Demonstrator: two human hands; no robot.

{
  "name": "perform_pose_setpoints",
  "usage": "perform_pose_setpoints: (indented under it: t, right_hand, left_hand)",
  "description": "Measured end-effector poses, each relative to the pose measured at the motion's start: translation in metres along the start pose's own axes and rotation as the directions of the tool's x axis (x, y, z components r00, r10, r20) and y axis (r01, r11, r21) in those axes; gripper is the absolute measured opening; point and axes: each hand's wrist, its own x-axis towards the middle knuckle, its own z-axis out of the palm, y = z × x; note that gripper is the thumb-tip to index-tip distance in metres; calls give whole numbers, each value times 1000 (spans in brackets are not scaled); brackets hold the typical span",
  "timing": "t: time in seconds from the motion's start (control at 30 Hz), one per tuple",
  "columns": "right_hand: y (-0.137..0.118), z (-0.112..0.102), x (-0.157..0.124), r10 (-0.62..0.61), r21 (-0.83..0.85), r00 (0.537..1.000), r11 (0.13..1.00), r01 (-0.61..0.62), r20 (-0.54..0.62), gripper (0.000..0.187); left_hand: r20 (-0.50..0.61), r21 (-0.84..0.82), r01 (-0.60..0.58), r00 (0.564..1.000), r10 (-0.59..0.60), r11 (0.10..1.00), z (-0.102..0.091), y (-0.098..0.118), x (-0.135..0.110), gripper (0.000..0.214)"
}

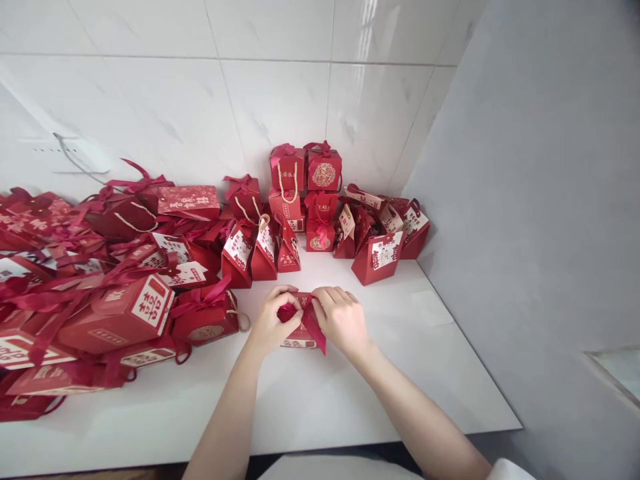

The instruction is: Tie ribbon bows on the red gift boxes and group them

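A small red gift box [299, 337] with white and gold print rests on the white table in front of me. A dark red ribbon [315, 328] is gathered at its top, one tail hanging down over the near side. My left hand [278, 317] pinches the ribbon between thumb and forefinger at the box's left. At its right, my right hand [341, 316] is closed on the ribbon too, its fingers curled and partly hidden from view. Between the two hands the ribbon looks like a bow or knot; its exact form is hard to make out.
A large heap of red gift boxes [113, 313] with ribbons covers the left of the white table [415, 393]. More boxes stand along the tiled wall [165, 100], including a stack [324, 172] and a triangular box [380, 257]. A grey wall [525, 200] bounds the right.
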Motion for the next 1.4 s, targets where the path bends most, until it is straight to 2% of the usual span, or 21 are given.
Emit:
perform_pose_setpoints:
  t: [0.17,0.37,0.53,0.63,0.7,0.77,0.83,0.9,0.97,1.07,1.17,1.3,1.4]
  right_hand:
    - [0,13,-4,140,86,990,987,-138,-9,21]
    - [-4,20,-9,324,217,946,923,-317,6,24]
    - [-4,19,-7,378,318,924,871,-376,59,26]
    - [3,20,-8,324,449,935,821,-353,145,29]
    - [9,21,-10,282,585,940,736,-341,194,34]
    - [16,21,-13,255,676,943,658,-332,215,42]
    - [21,17,-15,240,707,952,639,-303,191,44]
    - [22,10,-16,221,702,966,667,-248,131,41]
    - [19,2,-16,168,666,983,724,-177,78,33]
    - [11,-8,-17,0,574,999,818,-31,53,27]
    - [6,-11,-19,-131,495,987,866,71,88,33]
    - [7,-11,-22,-205,459,964,882,105,172,52]
    - [9,-12,-23,-241,441,952,887,138,187,59]
  left_hand:
    - [33,28,19,999,-20,999,1,3,0,3]
    - [64,23,23,998,-24,999,0,5,2,6]
    - [77,1,23,997,-23,1000,1,3,3,6]
    - [77,-44,37,996,-34,998,-1,2,-1,0]
    - [69,-144,94,994,-85,985,-5,0,-6,14]
    - [-1,-259,166,985,-172,951,-11,-3,-12,32]
    - [-116,-312,240,951,-288,919,-17,-5,-19,42]
    - [-188,-287,335,899,-396,898,-22,-7,-26,45]
    - [-156,-249,420,872,-464,873,-23,-7,-33,46]
    - [-47,-244,449,880,-473,860,-22,-5,-42,41]
    - [1,-215,451,887,-462,866,-21,-2,-46,41]
    - [-20,-103,460,886,-464,882,-23,10,-48,43]
    - [-83,-40,407,909,-409,913,-25,22,-51,41]
